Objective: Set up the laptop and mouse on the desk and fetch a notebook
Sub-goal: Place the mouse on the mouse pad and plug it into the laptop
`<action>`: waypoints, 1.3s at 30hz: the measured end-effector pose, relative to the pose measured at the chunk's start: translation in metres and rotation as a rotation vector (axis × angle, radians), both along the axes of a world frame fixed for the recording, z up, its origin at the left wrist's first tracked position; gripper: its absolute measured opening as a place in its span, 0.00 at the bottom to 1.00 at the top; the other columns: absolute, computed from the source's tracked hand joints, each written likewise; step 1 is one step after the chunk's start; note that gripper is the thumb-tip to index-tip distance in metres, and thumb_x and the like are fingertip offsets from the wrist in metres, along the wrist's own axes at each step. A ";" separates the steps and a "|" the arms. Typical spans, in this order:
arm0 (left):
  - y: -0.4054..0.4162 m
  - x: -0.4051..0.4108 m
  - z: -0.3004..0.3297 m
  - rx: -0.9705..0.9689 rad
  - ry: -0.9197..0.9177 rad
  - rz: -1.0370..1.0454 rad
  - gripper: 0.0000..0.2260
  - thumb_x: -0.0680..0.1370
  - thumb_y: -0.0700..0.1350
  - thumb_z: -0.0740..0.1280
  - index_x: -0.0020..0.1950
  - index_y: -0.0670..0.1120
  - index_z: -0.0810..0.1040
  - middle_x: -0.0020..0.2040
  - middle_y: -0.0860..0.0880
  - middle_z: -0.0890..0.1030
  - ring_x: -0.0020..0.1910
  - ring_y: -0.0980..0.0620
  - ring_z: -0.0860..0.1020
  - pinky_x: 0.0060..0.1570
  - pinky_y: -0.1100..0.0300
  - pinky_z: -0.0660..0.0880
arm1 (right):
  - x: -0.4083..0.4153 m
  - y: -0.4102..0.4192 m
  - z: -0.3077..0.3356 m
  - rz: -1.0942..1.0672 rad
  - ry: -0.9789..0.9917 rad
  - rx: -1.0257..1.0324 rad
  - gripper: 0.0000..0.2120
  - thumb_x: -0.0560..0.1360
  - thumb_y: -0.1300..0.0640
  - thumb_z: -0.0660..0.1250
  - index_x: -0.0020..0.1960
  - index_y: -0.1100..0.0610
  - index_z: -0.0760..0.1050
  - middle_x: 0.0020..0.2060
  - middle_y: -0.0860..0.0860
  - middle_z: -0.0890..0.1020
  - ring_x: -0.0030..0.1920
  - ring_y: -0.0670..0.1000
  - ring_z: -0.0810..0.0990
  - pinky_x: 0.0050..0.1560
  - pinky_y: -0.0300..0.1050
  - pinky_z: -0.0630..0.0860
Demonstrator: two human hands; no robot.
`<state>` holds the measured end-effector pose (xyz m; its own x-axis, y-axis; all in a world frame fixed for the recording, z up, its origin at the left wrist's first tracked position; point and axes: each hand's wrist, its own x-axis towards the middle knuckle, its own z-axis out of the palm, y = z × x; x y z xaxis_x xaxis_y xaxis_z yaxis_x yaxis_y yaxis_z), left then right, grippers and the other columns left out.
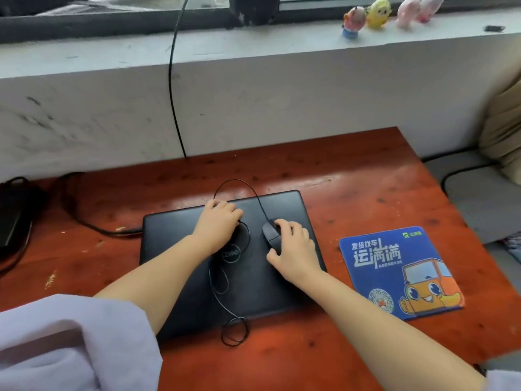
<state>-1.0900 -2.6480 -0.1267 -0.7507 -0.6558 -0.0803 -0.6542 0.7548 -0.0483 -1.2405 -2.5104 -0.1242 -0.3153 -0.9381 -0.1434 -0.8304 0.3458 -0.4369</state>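
**Mouse resting on closed laptop — not yet placed**

Closed laptop (231, 263) lies centre frame on the desk (352, 179). Right hand (293, 249) is wrapped around the mouse (271, 235) on the lid; left hand (217, 221) rests curled on its cable (225, 292). Recommended: lift mouse and gather cable together — avoid snagging loops — and set it on the blue mouse pad (394, 272), right of frame. No notebook visible.

**Closed laptop, mouse sitting on the lid**

So the black laptop (248, 277) is lying shut on the reddish desk (352, 176). The wired mouse (271, 235) sits on the lid, right hand (294, 249) wrapped around it, left hand (217, 221) resting on the lid by the mouse cable (225, 314), which loops off the front edge. A blue mouse pad (394, 272) lies just right of the laptop, and little toy figures (377, 15) line the windowsill
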 end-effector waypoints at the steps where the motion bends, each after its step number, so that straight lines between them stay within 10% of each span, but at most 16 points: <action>1: 0.001 -0.006 0.007 0.025 0.062 0.028 0.08 0.80 0.43 0.57 0.56 0.45 0.73 0.54 0.46 0.77 0.56 0.45 0.72 0.55 0.53 0.64 | -0.013 0.002 0.004 -0.033 0.005 -0.027 0.29 0.69 0.51 0.65 0.69 0.53 0.61 0.65 0.55 0.68 0.63 0.58 0.66 0.58 0.54 0.69; 9: 0.021 -0.129 0.073 0.402 0.599 0.174 0.07 0.79 0.43 0.59 0.53 0.40 0.68 0.46 0.39 0.78 0.45 0.39 0.75 0.45 0.49 0.72 | -0.163 0.061 0.038 -0.439 0.099 -0.106 0.28 0.69 0.53 0.67 0.67 0.53 0.63 0.62 0.58 0.70 0.60 0.60 0.67 0.56 0.57 0.70; 21: 0.053 -0.216 0.072 0.642 0.779 0.216 0.04 0.77 0.43 0.65 0.46 0.45 0.78 0.32 0.54 0.77 0.33 0.53 0.75 0.39 0.66 0.72 | -0.194 0.129 -0.009 -0.464 0.100 0.232 0.28 0.73 0.48 0.64 0.70 0.54 0.60 0.68 0.56 0.67 0.68 0.58 0.64 0.66 0.56 0.64; 29: 0.033 -0.232 0.123 0.558 0.751 -0.029 0.05 0.78 0.42 0.64 0.51 0.45 0.79 0.38 0.50 0.79 0.35 0.49 0.76 0.39 0.60 0.72 | -0.212 0.021 0.128 -0.514 -0.351 -0.781 0.19 0.73 0.70 0.53 0.59 0.61 0.73 0.56 0.56 0.78 0.58 0.50 0.75 0.61 0.37 0.68; 36: -0.004 -0.254 0.156 0.499 0.890 -0.018 0.08 0.77 0.39 0.63 0.55 0.40 0.70 0.42 0.48 0.78 0.37 0.51 0.74 0.38 0.67 0.66 | -0.222 -0.065 0.165 -0.003 -0.325 -0.368 0.10 0.78 0.50 0.58 0.46 0.49 0.78 0.33 0.45 0.81 0.32 0.38 0.77 0.38 0.39 0.73; 39: -0.017 -0.241 0.126 0.617 0.731 0.125 0.11 0.77 0.42 0.65 0.58 0.42 0.69 0.46 0.50 0.78 0.41 0.52 0.75 0.45 0.64 0.68 | -0.235 -0.080 0.139 -0.006 0.078 -0.209 0.11 0.77 0.48 0.59 0.50 0.45 0.80 0.45 0.46 0.84 0.48 0.49 0.80 0.44 0.44 0.72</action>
<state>-1.3309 -2.6655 -0.0011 -0.6796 -0.7333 0.0222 -0.4426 0.4340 0.7847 -1.4755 -2.5904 0.0144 -0.3237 -0.9428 0.0792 -0.8627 0.2598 -0.4340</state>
